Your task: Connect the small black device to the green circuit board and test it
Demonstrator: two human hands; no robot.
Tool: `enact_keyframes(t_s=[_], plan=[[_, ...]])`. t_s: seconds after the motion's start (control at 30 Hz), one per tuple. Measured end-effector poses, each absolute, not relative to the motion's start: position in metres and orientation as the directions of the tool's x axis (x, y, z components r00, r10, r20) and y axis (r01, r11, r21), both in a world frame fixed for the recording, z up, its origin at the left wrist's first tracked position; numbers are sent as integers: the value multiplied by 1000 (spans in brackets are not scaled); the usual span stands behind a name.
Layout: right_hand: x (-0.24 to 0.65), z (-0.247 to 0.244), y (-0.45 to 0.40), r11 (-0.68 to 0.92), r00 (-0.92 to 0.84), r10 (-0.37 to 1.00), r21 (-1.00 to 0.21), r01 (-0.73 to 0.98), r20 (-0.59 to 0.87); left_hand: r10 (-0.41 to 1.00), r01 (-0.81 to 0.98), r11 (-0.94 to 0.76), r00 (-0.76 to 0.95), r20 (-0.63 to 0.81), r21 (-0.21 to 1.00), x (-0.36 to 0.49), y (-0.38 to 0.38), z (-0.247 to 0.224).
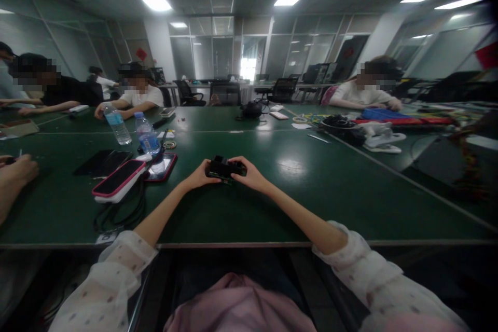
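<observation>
One co-worker's hand point(19, 174) shows farthest left, well apart from the left hand; a careless reach from there could, I judge, knock whatever lies between. Nearer, to the left of the left hand, I see a pink-edged phone point(120, 179) with a loose black cord point(139, 202) beside it; a sweep of the left forearm point(165, 210) might snag that cord. Beyond the phone, a bottle point(148, 137) could tip if nudged. The left hand point(200, 176) grips the left end of a small black box point(222, 167), between both hands; whether it touches the table point(241, 218), I cannot tell. The right hand point(251, 175) grips its right end. Uneven squeezing could twist the box loose.
</observation>
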State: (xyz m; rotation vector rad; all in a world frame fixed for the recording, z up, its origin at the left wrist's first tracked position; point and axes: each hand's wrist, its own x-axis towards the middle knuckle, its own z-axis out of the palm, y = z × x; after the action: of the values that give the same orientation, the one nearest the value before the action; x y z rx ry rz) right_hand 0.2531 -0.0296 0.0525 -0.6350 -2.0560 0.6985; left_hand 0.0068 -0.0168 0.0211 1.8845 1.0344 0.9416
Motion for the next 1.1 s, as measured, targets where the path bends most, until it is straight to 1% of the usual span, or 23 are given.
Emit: enact_keyframes(t_s=[0.2, 0.33, 0.43, 0.53, 0.67, 0.9, 1.0, 1.1], plan=[[251, 50, -33, 742, -596, 628, -617, 262, 501, 874, 329, -402, 415, 251, 855, 3, -19, 24], [251, 39, -28, 751, -632, 616, -591, 294, 470, 865, 335, -369, 466, 188, 867, -1, -20, 30], [253, 33, -24, 739, -614, 639, -591, 324, 463, 884, 374, -349, 435, 170, 859, 0, -21, 36], [253, 30, -21, 755, -616, 628, -565, 333, 476, 913, 413, -301, 386, 134, 859, 2, -25, 41], [252, 32, -22, 794, -612, 590, -519, 318, 527, 926, 413, -247, 368, 88, 877, 4, -27, 42], [252, 35, -26, 811, -614, 575, -473, 344, 540, 911, 404, -278, 400, 106, 872, 5, -23, 38], [253, 35, -27, 811, -616, 573, -481, 333, 540, 903, 410, -306, 410, 126, 859, 5, -22, 38], [254, 34, -26, 763, -608, 624, -553, 336, 491, 901, 412, -322, 410, 142, 853, 5, -22, 39]])
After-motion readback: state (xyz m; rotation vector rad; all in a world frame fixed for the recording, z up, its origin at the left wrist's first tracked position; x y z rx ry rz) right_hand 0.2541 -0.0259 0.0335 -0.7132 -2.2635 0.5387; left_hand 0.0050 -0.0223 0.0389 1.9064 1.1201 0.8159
